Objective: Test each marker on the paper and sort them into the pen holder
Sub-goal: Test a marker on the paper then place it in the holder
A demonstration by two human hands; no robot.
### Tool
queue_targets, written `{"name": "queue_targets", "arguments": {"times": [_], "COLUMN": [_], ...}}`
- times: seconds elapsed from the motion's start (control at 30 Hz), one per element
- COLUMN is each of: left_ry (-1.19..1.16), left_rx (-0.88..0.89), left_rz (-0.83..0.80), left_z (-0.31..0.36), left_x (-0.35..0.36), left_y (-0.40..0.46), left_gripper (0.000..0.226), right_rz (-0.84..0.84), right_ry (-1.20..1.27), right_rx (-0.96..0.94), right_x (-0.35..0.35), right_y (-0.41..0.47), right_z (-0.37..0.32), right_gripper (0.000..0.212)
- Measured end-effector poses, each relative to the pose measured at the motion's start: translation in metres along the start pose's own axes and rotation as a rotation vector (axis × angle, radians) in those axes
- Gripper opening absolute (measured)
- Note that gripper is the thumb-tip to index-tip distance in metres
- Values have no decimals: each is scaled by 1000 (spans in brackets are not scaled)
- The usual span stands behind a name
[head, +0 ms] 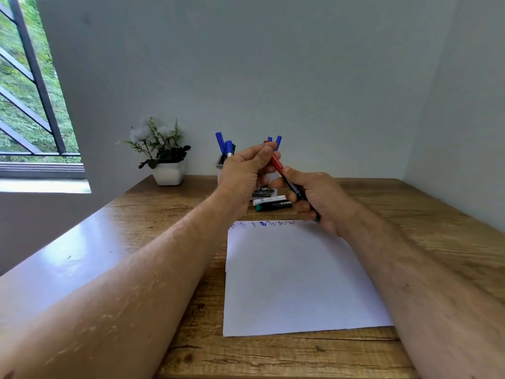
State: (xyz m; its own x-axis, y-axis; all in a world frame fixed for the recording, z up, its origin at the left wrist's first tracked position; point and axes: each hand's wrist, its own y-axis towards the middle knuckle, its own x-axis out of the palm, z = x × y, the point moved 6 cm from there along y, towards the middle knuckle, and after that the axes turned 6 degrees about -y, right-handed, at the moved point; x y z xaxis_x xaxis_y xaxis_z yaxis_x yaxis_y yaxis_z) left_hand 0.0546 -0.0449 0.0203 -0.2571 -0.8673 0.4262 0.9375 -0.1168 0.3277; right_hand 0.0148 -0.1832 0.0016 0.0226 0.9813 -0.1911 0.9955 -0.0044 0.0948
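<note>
We see a wooden table (pixel 410 214) with a visible grain, pushed into the corner of pale walls, with a barred window (pixel 30 91) at the left. On it lies a smooth white sheet of paper (pixel 295 277), its far edge marked with a row of blue and red scribbles (pixel 263 223). A white square pot of flowers (pixel 164 157) stands at the back. Beside it our left hand (pixel 246 173) partly hides the pen holder (pixel 220 164), from which blue markers (pixel 222 144) stick up. Two markers (pixel 273 203) lie flat behind the paper. Above the paper's far edge our right hand (pixel 317 198) grips the dark barrel of a red marker (pixel 277 162), while the left hand's fingertips pinch its red end.
</note>
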Motion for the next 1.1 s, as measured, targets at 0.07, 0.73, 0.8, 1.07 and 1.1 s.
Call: {"name": "queue_targets", "arguments": {"times": [0.07,0.73,0.8,1.07,1.1], "left_ry": [31,98,207,840,932], "left_rx": [5,178,82,-10,-2], "left_rz": [-15,126,62,-243,-271], "left_z": [0,23,15,-15,-15], "left_x": [0,-24,-18,16,17], "left_y": [0,11,8,-5,-7], "left_gripper": [24,18,23,41,42], "right_rz": [31,281,298,303,302], "right_ry": [-47,-114,-47,26,1], "right_rx": [11,-24,-37,-41,-43], "right_x": [-2,-24,-25,-28,-28], "right_y": [-1,-4,-1,-12,-15], "right_z": [-1,-6,-4,-7,-8], "right_gripper": [41,21,35,21,18]}}
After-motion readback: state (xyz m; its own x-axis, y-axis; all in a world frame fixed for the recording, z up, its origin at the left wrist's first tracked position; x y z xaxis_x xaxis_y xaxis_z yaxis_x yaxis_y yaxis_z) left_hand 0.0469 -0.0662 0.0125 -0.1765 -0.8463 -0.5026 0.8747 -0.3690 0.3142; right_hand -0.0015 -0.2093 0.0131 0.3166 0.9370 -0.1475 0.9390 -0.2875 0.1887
